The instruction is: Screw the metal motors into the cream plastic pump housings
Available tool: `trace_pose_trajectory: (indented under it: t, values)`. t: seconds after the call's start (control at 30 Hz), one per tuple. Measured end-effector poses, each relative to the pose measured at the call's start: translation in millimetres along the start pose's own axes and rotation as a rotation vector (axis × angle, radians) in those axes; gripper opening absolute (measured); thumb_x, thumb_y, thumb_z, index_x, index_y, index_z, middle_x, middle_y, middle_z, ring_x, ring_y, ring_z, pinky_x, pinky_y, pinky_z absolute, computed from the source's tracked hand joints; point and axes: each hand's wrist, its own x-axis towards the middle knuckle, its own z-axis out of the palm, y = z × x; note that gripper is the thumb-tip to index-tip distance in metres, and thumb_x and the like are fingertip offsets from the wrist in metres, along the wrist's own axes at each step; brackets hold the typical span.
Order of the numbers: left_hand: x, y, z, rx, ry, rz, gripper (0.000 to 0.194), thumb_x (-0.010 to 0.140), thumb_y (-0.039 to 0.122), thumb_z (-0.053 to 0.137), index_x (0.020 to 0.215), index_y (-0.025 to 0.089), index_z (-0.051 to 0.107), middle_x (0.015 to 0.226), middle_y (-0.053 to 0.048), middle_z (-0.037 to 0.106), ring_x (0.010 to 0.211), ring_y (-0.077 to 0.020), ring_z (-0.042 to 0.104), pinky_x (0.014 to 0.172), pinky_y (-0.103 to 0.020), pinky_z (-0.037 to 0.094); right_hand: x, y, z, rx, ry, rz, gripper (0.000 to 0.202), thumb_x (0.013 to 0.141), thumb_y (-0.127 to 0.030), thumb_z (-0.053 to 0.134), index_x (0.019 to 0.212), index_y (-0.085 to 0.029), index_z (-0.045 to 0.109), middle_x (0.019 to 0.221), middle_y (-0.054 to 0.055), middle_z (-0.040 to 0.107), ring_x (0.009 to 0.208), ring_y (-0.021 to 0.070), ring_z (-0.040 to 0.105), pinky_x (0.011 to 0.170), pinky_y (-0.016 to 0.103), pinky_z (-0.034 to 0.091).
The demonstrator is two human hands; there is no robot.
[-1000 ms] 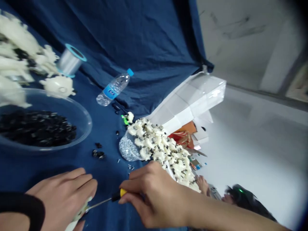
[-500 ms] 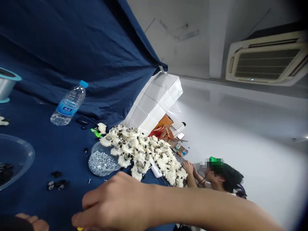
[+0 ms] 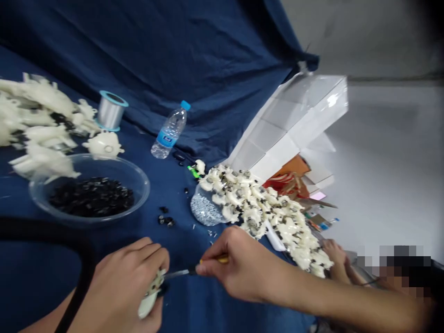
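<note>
My left hand (image 3: 121, 286) is closed around a cream plastic part (image 3: 148, 303), whose far side is hidden by the fingers. A screwdriver (image 3: 178, 274) with a yellow handle is pinched in my right hand (image 3: 239, 263). Its shaft points left, and the tip reaches the cream part at the left fingers; exact contact is hard to make out. Just beyond the screwdriver, a few loose screws (image 3: 210, 233) lie on the blue cloth. A clear bowl of screws (image 3: 198, 215) stands behind them, beside a heap of cream plastic assemblies (image 3: 256, 208).
A clear bowl (image 3: 146, 189) holds black parts, with more cream parts (image 3: 45, 134) behind it. Small black pieces (image 3: 166, 222), a wire spool (image 3: 111, 111) and a water bottle (image 3: 169, 134) are on the cloth. A person's hand (image 3: 336, 254) is at far right; a dark band crosses lower left.
The view has swung left and down, so things sit further right. My left hand now shows with the cream part, and the screwdriver in my right hand has come into sight.
</note>
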Motion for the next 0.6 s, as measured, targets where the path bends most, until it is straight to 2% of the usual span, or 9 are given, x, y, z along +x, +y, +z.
trace_pose_trajectory:
  t: [0.07, 0.13, 0.2, 0.3, 0.37, 0.47, 0.53, 0.57, 0.6]
  values:
    - [2.1, 8.5, -10.3, -0.018, -0.109, -0.080, 0.018, 0.065, 0.011, 0.056, 0.079, 0.022, 0.055, 0.082, -0.003, 0.064, 0.086, -0.0296, 0.065, 0.073, -0.044, 0.052, 8.2, -4.0, -1.4, 0.049, -0.041, 0.061, 0.031, 0.092, -0.031, 0.058, 0.081, -0.013, 0.081, 0.049, -0.003, 0.053, 0.043, 0.0079, 0.040, 0.038, 0.019, 0.028]
    - [0.9, 10.7, -17.4, -0.034, -0.114, -0.083, 0.021, 0.065, 0.011, 0.055, 0.083, 0.022, 0.056, 0.085, -0.003, 0.064, 0.088, -0.0294, 0.066, 0.075, -0.045, 0.055, 12.7, -6.3, -12.0, 0.076, -0.076, 0.075, 0.028, 0.089, -0.034, 0.064, 0.077, -0.015, 0.081, 0.050, -0.002, 0.056, 0.046, 0.0089, 0.044, 0.040, 0.019, 0.030]
    - [-3.5, 7.6, -21.6, -0.039, -0.062, -0.063, 0.029, 0.065, 0.012, 0.056, 0.092, 0.022, 0.058, 0.092, -0.005, 0.067, 0.093, -0.0302, 0.068, 0.078, -0.047, 0.058, 9.3, -2.1, -30.6, 0.062, -0.051, 0.074, 0.021, 0.087, -0.032, 0.068, 0.078, -0.018, 0.081, 0.060, 0.000, 0.066, 0.054, 0.0119, 0.054, 0.046, 0.021, 0.037]
    - [-11.9, 0.0, -23.0, -0.005, 0.037, -0.041, 0.050, 0.067, 0.016, 0.058, 0.117, 0.021, 0.053, 0.113, -0.010, 0.067, 0.109, -0.0333, 0.067, 0.089, -0.053, 0.060, -11.1, 20.7, -58.5, -0.027, 0.058, 0.078, 0.019, 0.089, -0.032, 0.066, 0.085, -0.021, 0.082, 0.080, 0.004, 0.077, 0.067, 0.0182, 0.066, 0.058, 0.027, 0.047]
    - [-15.9, -3.3, -21.0, 0.007, 0.072, -0.053, 0.061, 0.069, 0.019, 0.059, 0.127, 0.024, 0.045, 0.126, -0.010, 0.062, 0.115, -0.0322, 0.066, 0.092, -0.053, 0.060, -28.5, 42.6, -62.1, -0.041, 0.123, 0.083, 0.022, 0.090, -0.036, 0.065, 0.086, -0.021, 0.081, 0.083, 0.006, 0.078, 0.071, 0.0221, 0.069, 0.064, 0.031, 0.051]
    - [-18.4, -7.8, -17.1, 0.025, 0.077, -0.070, 0.066, 0.069, 0.021, 0.062, 0.131, 0.030, 0.041, 0.139, -0.008, 0.052, 0.116, -0.0295, 0.065, 0.090, -0.046, 0.062, -41.4, 70.3, -28.5, 0.093, 0.309, 0.054, 0.029, 0.094, -0.042, 0.061, 0.096, -0.019, 0.078, 0.092, 0.009, 0.078, 0.080, 0.0260, 0.073, 0.075, 0.039, 0.058]
    - [-19.1, -13.7, -17.3, 0.091, 0.125, -0.031, 0.075, 0.065, 0.026, 0.071, 0.134, 0.031, 0.042, 0.142, -0.010, 0.049, 0.124, -0.0342, 0.059, 0.097, -0.050, 0.058, -33.9, 80.0, 13.8, 0.236, 0.576, -0.014, 0.033, 0.097, -0.039, 0.056, 0.114, -0.017, 0.073, 0.105, 0.014, 0.076, 0.095, 0.0277, 0.074, 0.087, 0.043, 0.060]
    - [-19.9, -17.8, -19.0, 0.135, 0.178, -0.013, 0.082, 0.061, 0.031, 0.077, 0.136, 0.031, 0.042, 0.142, -0.011, 0.049, 0.127, -0.0379, 0.055, 0.101, -0.054, 0.055, -26.1, 82.2, 35.9, 0.241, 0.654, -0.047, 0.037, 0.100, -0.033, 0.048, 0.125, -0.016, 0.068, 0.115, 0.016, 0.072, 0.106, 0.0285, 0.071, 0.092, 0.046, 0.059]
    - [-21.1, -22.4, -21.8, 0.174, 0.225, 0.017, 0.088, 0.058, 0.038, 0.081, 0.137, 0.031, 0.043, 0.140, -0.011, 0.051, 0.127, -0.0401, 0.054, 0.101, -0.056, 0.054, -17.3, 82.9, 56.1, 0.244, 0.682, -0.085, 0.038, 0.098, -0.029, 0.046, 0.128, -0.016, 0.067, 0.118, 0.017, 0.069, 0.106, 0.0282, 0.070, 0.091, 0.045, 0.059]
